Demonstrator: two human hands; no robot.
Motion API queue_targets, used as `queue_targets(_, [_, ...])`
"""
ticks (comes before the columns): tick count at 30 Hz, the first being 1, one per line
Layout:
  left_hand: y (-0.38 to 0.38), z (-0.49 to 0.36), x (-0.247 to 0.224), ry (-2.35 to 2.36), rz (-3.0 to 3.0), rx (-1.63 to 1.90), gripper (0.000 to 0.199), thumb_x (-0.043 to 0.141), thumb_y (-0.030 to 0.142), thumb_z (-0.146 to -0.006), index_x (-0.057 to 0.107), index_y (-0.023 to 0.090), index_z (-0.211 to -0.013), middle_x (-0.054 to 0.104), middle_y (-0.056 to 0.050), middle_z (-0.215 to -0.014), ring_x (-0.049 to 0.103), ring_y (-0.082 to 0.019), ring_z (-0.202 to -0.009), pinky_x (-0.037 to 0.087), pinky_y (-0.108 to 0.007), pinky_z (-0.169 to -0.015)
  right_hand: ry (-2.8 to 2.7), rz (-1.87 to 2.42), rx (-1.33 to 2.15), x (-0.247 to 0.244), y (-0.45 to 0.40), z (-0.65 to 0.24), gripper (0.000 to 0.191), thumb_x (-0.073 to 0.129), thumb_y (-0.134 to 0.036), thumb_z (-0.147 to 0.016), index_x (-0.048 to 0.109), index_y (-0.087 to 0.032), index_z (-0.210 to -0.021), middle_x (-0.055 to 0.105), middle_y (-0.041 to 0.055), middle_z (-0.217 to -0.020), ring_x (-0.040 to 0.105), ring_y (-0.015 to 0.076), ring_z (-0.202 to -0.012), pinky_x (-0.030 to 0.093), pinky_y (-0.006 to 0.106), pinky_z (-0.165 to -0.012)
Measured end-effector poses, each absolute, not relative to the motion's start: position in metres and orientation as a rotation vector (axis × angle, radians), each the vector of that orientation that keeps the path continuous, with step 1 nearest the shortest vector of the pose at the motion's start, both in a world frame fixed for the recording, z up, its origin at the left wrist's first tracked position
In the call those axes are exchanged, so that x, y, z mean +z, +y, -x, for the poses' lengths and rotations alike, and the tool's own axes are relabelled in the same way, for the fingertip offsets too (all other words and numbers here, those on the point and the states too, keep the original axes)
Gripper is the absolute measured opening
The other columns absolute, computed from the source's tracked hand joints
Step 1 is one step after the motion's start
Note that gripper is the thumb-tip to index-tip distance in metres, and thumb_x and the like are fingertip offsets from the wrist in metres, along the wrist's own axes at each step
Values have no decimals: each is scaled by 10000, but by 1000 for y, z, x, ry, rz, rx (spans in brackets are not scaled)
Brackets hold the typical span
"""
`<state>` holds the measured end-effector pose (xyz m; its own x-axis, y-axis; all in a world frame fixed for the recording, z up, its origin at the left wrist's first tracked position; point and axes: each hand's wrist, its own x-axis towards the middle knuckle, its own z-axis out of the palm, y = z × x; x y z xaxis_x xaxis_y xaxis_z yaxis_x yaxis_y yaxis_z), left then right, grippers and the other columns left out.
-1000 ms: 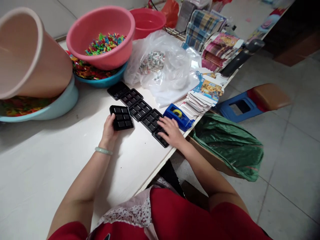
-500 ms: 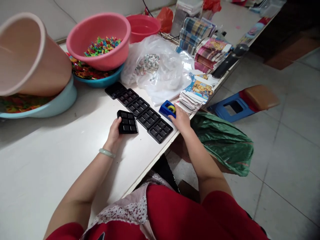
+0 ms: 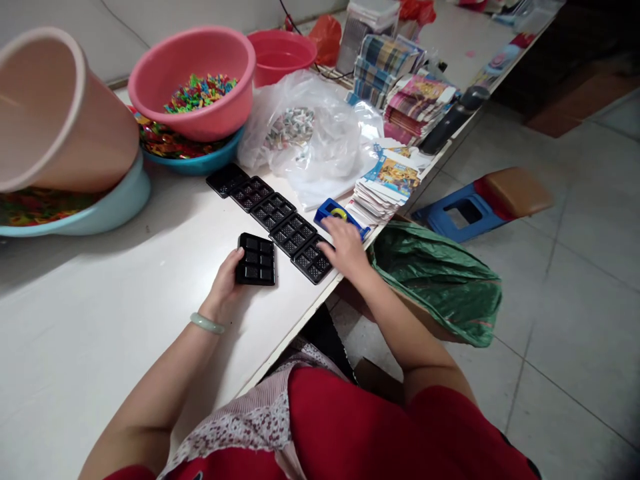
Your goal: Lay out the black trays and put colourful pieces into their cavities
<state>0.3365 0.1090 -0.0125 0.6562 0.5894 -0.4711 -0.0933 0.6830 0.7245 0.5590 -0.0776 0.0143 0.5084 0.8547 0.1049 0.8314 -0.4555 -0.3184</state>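
My left hand point(image 3: 225, 283) is closed on the left edge of a black six-section plastic tray point(image 3: 257, 259), held tilted just over the white table. Similar black trays lie end to end in a slanting row point(image 3: 274, 211). My right hand point(image 3: 349, 250), fingers apart and holding nothing, hovers by the nearest tray point(image 3: 309, 262) of that row and partly covers it. Just behind its fingertips sits a blue tape dispenser point(image 3: 326, 209) with a yellow-cored roll. Whether the fingers touch the dispenser or the tray I cannot tell.
Cards or flat boxes point(image 3: 387, 187) are stacked at the table edge, near a dark bottle point(image 3: 453, 123). Behind the trays lies a clear plastic bag point(image 3: 340, 150) of small pieces. Basins point(image 3: 200, 113) of colourful pieces stand left. A green-lined bin point(image 3: 440, 287) sits below the edge.
My right hand has let go of the tape dispenser and come back toward the nearest tray, fingers spreading. The tray in my left hand has turned slightly and come a little closer.
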Motion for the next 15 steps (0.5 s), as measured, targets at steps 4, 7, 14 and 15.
queue_targets(4, [95,-344,-15,741,-733,423,445,835,452,-700,645,195,-1009,706,-81,-936,696,-284,-860,557,-410,-758,-1717,2357,422,-1,-78,-507,571,520,-332,-985,416,-233,-1537,317,96,-1651,179,342,-1555,224,612,-1222])
queue_targets(7, [89,-354,-14,722,-761,451,421,853,445,-685,644,182,-939,697,-68,-914,670,-233,-803,537,-366,-743,-1701,2402,483,-16,-76,-495,582,517,-321,-985,400,-230,-1548,281,110,-1663,149,352,-1562,229,635,-1214])
queue_targets(14, [85,-358,-12,710,-772,478,392,846,451,-706,651,180,-914,685,-77,-916,647,-228,-795,524,-358,-740,-1666,2414,463,-20,-77,-520,552,444,-214,-991,413,-237,-1542,318,109,-1649,198,319,-1555,212,613,-1225])
queue_targets(15, [85,-355,-11,700,-757,462,386,836,455,-720,655,187,-931,688,-78,-937,651,-232,-811,523,-359,-748,-1663,2410,468,-19,-78,-523,557,442,-210,-990,407,-237,-1545,317,109,-1650,195,315,-1556,209,608,-1226])
